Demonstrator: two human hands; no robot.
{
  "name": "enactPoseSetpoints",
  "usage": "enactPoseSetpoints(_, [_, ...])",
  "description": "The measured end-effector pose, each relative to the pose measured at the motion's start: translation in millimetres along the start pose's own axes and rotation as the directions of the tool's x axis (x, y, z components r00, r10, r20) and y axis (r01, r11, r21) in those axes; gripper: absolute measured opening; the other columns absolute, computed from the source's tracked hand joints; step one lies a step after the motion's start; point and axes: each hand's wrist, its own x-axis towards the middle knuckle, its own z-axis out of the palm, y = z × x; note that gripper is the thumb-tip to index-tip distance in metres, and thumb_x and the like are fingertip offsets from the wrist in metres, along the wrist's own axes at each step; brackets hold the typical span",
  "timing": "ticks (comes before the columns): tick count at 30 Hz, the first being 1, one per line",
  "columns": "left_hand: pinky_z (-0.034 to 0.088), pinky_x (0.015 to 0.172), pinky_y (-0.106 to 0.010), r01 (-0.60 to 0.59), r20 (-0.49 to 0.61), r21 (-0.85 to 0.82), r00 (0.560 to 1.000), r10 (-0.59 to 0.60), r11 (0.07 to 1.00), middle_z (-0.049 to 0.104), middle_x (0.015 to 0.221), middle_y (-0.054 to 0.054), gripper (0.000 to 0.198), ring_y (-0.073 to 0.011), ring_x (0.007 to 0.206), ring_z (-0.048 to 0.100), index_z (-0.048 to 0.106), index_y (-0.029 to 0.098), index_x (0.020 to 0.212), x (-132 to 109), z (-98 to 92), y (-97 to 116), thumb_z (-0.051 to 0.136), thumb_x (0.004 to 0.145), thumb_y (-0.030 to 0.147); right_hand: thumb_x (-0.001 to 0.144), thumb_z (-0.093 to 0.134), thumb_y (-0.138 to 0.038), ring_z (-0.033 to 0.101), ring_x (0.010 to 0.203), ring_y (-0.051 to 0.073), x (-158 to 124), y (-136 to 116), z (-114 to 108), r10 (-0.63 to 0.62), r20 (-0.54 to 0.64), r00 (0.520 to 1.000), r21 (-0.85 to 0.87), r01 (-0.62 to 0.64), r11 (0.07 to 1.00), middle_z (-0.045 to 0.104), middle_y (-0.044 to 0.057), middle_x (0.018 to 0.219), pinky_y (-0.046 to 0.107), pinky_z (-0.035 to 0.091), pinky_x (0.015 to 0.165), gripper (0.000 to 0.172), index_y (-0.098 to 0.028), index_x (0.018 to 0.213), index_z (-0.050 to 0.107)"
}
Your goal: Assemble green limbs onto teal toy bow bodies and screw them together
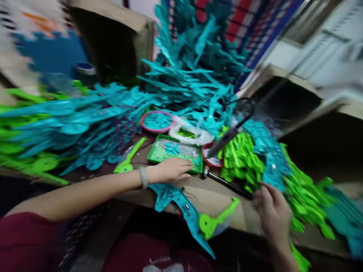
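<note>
- Left hand (172, 170): palm down over the near edge of the green tray (153, 155), fingers loosely extended, thumb apart from them. Grip relaxed, not closed. Fingertips sat by the tray's near right corner.
- Right hand (273, 211): near right, fingers curled in, at the near edge of the lime-green heap (241, 160). Blurred; couldn't tell whether it gripped anything.
- Curved blue part (188, 213): lay at the near edge of the work surface (202, 190), just nearer than the left hand, running down toward the right.
- Lime-green part (208, 223): just beside that part's right side, arm pointing far right.
- Second lime-green piece (126, 163): left of the tray, partly behind the left forearm.
- Tray: middle of the surface, small blue pieces (172, 148) inside.
- Far of the tray: pink-rimmed bowl (142, 124) of small blue pieces on the left, white plastic bag (176, 133) to its right.
- Right of the tray: red bowl (204, 155), dark slim tool (228, 138) slanting over it.
- Black rod (227, 185): between the red bowl and the right hand.
- Blue parts pile (76, 117): far left; another blue heap (181, 81) at the far middle.
</note>
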Motion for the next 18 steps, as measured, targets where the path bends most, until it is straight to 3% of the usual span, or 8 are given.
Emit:
enactPoseSetpoints(3, [0.042,0.109,-0.030,-0.133,-0.048,-0.055,0.990,0.131,0.990,0.061,0.141,-0.010,0.043,-0.0189,0.133,0.054,0.057,0.015,0.136,22.6,25.4,-9.9,0.038,0.107,0.040,0.080,0.067,-0.058,0.067,0.077,0.021,33.6,-10.5,43.0,-0.076,-0.007,0.997,0.048,0.076,0.996,0.067,0.011,0.100,0.036,0.056,0.064,0.051,-0.017,0.110,0.064])
enactPoseSetpoints(5, [0.041,0.108,-0.028,-0.145,-0.059,-0.045,0.988,0.143,0.988,0.064,0.138,-0.007,0.042,-0.0172,0.131,0.056,0.060,0.017,0.134,25.9,32.3,-16.3,0.038,0.107,0.041,0.071,0.076,-0.054,0.066,0.098,0.026,54.8,-22.9,85.0,-0.156,0.131,0.979,0.162,0.134,0.978,0.065,0.013,0.113,0.039,0.057,0.078,0.059,-0.019,0.115,0.060])
enactPoseSetpoints(7, [0.039,0.109,-0.033,-0.099,-0.073,-0.017,0.993,0.097,0.995,0.064,0.136,-0.011,0.045,-0.0209,0.131,0.056,0.062,0.014,0.131,22.8,35.2,-24.8,0.035,0.107,0.042,0.069,0.080,-0.051,0.067,0.096,0.025,65.4,-34.6,121.9,-0.172,0.312,0.934,0.331,0.063,0.942,0.067,0.010,0.109,0.041,0.055,0.084,0.059,-0.020,0.114,0.057])
enactPoseSetpoints(9, [0.036,0.111,-0.039,-0.041,-0.088,0.006,0.995,0.042,0.999,0.060,0.140,-0.016,0.050,-0.0250,0.134,0.053,0.060,0.011,0.132,17.5,37.1,-34.3,0.034,0.107,0.044,0.072,0.079,-0.050,0.068,0.084,0.023,67.2,-41.2,146.6,-0.159,0.407,0.899,0.438,-0.039,0.898,0.069,0.006,0.096,0.040,0.055,0.083,0.052,-0.020,0.109,0.057])
enactPoseSetpoints(14, [0.030,0.115,-0.040,0.007,-0.099,0.009,0.995,-0.006,1.000,0.058,0.144,-0.012,0.049,-0.0242,0.139,0.048,0.058,0.015,0.136,8.7,37.0,-47.8,0.043,0.104,0.049,0.079,0.074,-0.048,0.068,0.072,0.019,59.3,-42.6,165.9,-0.154,0.442,0.884,0.529,-0.118,0.841,0.068,0.000,0.081,0.034,0.054,0.074,0.043,-0.020,0.107,0.057])
enactPoseSetpoints(16, [0.031,0.114,-0.045,0.062,-0.113,0.009,0.992,-0.061,0.998,0.061,0.138,-0.019,0.052,-0.0287,0.135,0.051,0.061,0.007,0.131,3.8,32.8,-36.2,0.046,0.103,0.048,0.082,0.073,-0.046,0.068,0.070,0.018,55.0,-41.4,170.2,-0.180,0.441,0.879,0.563,-0.114,0.818,0.068,-0.001,0.076,0.033,0.053,0.073,0.039,-0.020,0.106,0.057])
enactPoseSetpoints(18, [0.033,0.112,-0.048,0.093,-0.131,-0.001,0.987,-0.092,0.996,0.064,0.132,-0.021,0.047,-0.0308,0.131,0.054,0.064,0.005,0.125,-4.8,27.4,-6.6,0.048,0.103,0.043,0.081,0.074,-0.045,0.065,0.063,0.016,50.0,-38.8,178.2,-0.179,0.396,0.901,0.602,-0.108,0.791,0.066,-0.003,0.071,0.031,0.052,0.067,0.040,-0.020,0.107,0.057])
